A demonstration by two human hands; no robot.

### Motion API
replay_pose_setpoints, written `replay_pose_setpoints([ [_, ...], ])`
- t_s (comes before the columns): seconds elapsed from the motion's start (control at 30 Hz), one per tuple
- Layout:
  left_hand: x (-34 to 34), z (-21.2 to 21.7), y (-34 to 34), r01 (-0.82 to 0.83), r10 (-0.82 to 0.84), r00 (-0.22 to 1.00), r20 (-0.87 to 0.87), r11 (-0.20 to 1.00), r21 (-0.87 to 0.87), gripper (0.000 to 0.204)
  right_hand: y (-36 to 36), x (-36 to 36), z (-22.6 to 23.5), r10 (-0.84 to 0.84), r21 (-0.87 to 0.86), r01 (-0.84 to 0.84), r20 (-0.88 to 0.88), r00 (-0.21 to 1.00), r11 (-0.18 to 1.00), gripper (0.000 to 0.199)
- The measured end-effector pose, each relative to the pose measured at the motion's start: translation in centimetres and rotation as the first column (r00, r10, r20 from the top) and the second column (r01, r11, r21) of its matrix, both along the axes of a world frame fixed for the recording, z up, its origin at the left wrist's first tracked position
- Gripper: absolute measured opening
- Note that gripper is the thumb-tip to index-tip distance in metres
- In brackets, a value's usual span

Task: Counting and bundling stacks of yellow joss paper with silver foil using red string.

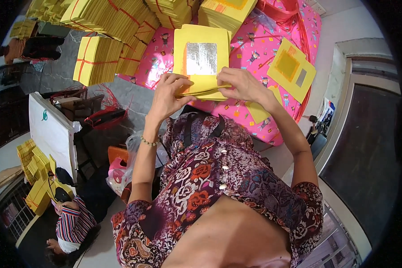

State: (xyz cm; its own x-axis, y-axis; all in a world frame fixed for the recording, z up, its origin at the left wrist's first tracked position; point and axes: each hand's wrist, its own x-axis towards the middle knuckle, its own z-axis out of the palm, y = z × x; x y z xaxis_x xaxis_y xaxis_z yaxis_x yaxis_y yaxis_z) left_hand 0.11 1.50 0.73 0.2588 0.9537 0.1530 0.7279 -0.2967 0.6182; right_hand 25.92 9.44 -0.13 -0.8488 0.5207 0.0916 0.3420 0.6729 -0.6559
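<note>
A stack of yellow joss paper (pixel 205 38) with a silver foil square on its top sheet lies at the near edge of the pink table. At its near end, both hands grip a thin folded layer of paper. My left hand (pixel 169 94) pinches the left end, its fingers bent over the top and the thumb along the near edge. The right end is pinched between thumb and fingers of my right hand (pixel 242 85). How many sheets are in the fold I cannot tell.
Bundles of yellow paper (pixel 98 60) tied with red string stand at the far left. Loose sheets (pixel 292 69) and red strands (pixel 295 20) lie on the pink patterned cover (pixel 250 58). At lower left, a person in a striped top (pixel 73 223) sits near more yellow bundles (pixel 38 196).
</note>
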Motion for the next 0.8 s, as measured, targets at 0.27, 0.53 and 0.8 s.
replay_pose_setpoints([
  [0.27, 0.0, 0.7, 0.2, 0.004, -0.005, 1.0, 0.01, 0.997, 0.079, 0.026, -2.6, -1.3, 1.9, -0.114, 0.25, 0.148, -0.146, 0.983, 0.957, 0.025],
  [0.53, 2.2, 4.6, 0.3, 0.076, -0.056, 0.971, -0.231, 0.994, 0.078, 0.044, -3.1, -1.1, 4.4, -0.172, 0.337, 0.161, 0.001, 0.985, 0.927, 0.018],
  [0.8, 4.3, 6.8, 0.9, -0.059, 0.086, 0.991, -0.105, 0.969, 0.239, 0.035, -2.7, -1.1, 8.7, -0.314, 0.255, 0.399, -0.316, 0.895, 0.881, 0.039],
])
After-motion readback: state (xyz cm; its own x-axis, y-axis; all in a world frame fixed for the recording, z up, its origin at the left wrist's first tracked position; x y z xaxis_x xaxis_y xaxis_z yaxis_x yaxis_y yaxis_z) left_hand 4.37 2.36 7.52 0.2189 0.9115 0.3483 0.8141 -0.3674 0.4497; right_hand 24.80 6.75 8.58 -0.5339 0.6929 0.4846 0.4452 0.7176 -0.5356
